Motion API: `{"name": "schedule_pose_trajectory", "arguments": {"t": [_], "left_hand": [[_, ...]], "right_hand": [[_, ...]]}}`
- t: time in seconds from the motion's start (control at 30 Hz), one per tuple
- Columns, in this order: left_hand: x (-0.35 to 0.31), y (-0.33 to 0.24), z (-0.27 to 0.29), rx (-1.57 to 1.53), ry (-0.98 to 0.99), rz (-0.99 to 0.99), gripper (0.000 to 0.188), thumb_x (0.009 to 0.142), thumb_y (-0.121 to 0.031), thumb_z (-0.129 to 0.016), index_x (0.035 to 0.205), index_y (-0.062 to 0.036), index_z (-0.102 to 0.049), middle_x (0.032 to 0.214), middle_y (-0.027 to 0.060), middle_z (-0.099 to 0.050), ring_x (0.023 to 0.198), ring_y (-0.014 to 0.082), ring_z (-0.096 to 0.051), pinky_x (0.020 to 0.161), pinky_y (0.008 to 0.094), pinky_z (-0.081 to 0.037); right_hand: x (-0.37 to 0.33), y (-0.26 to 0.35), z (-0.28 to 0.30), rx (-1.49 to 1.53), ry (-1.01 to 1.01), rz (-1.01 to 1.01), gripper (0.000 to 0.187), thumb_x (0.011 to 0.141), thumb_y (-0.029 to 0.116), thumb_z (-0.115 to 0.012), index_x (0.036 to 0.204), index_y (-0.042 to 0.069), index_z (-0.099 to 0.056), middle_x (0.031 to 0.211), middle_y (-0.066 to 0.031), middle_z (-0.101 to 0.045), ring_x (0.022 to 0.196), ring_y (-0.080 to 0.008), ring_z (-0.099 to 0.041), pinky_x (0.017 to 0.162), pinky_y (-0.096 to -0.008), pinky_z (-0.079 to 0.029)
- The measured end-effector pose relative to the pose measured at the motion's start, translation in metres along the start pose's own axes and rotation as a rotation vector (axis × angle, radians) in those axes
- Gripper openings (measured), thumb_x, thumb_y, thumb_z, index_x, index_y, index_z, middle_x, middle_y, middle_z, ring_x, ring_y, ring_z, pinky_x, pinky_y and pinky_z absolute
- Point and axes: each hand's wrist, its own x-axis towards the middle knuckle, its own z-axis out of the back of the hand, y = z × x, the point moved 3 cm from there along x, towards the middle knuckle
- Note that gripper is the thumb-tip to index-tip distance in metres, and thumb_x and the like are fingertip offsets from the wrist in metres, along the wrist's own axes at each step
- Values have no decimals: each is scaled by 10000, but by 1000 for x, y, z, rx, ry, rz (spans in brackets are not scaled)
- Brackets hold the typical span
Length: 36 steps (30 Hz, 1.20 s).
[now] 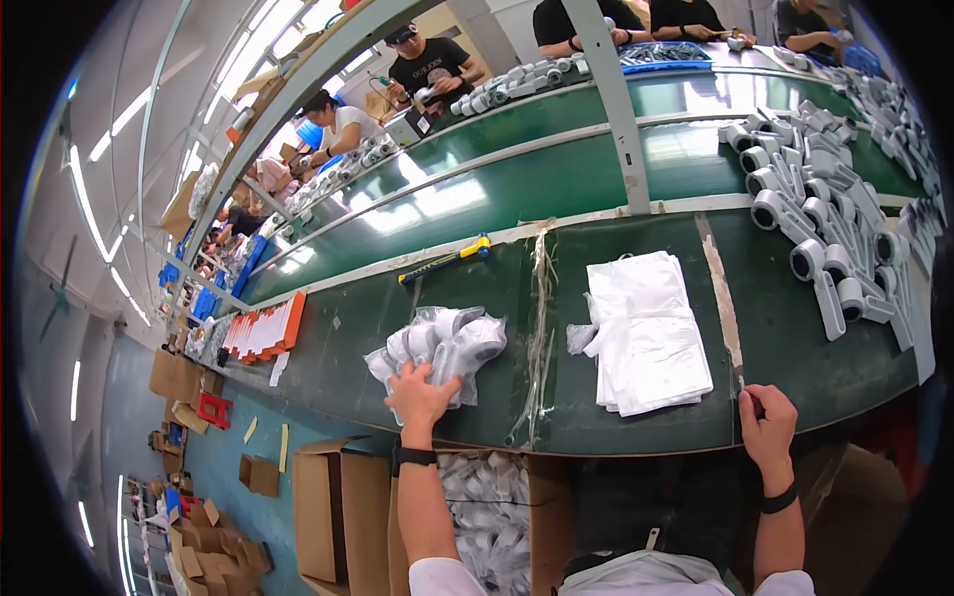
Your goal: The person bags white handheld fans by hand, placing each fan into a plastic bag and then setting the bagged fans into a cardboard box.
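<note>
My left hand [421,397] rests on a pile of grey-white plastic parts in clear bags [452,343], its fingers and thumb spread over the near side. Each part seems to have a round, hollow head and a flat handle. At the table's front edge, my right hand [768,422] is curled, with thumb and fingers together and nothing visible in it. Between my hands lies a stack of white plastic bags [651,338], a crumpled piece sticking out at its left.
Unbagged parts [825,214] are heaped at the right. A yellow-and-black hammer [444,260] lies behind the bagged pile, orange boxes [268,331] at left. Below the edge stands a carton [343,517] beside more bagged parts [487,517]. A metal post [616,119] rises behind; people work across the green conveyor.
</note>
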Motion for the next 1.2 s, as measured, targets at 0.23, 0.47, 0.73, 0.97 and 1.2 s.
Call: {"name": "schedule_pose_trajectory", "arguments": {"t": [0.23, 0.47, 0.73, 0.97, 1.2], "left_hand": [[-28, 22, 16, -106, -180, 17, 633, 582, -522, -773, 1006, -60, -686, 1244, 134, -551, 1157, 356, -481, 926, 611, -345], [-101, 104, 29, -129, -488, -4, 606, 565, -346, -853, 1018, 9, -664, 1305, 248, -513, 1196, 410, -483, 981, 470, -422], [-221, 203, -37, 14, -310, 539, 656, 603, -507, -776, 1072, -58, -682, 1346, 162, -492, 1215, 400, -454, 935, 581, -388], [-319, 232, -124, 23, 241, 1044, 732, 641, -571, -716, 1218, -125, -653, 1401, 98, -484, 1255, 384, -450, 982, 630, -341], [-401, 236, -170, -196, 346, 1357, 787, 666, -549, -716, 1302, -104, -589, 1359, 132, -539, 1282, 374, -465, 1049, 567, -330]], "right_hand": [[-3, -3, -3, 7, 21, -45, 47, 875, 38, -644, 874, -9, -639, 684, -75, -546, 554, -146, -483, 528, -278, -386], [-8, -11, -4, -32, 34, -77, 82, 917, 70, -612, 907, -10, -625, 694, -35, -515, 608, -103, -456, 568, -252, -382], [-11, -20, -10, -40, 10, -68, 111, 935, 96, -614, 931, -14, -632, 734, -46, -551, 637, -104, -480, 593, -251, -400], [-16, -39, -9, -69, 57, -146, 153, 961, 117, -603, 998, -27, -641, 843, -27, -603, 757, -87, -530, 696, -227, -440], [-15, -56, -6, -115, 70, -143, 226, 976, 183, -596, 1040, -26, -654, 919, -37, -652, 845, -96, -566, 776, -236, -460]]}}
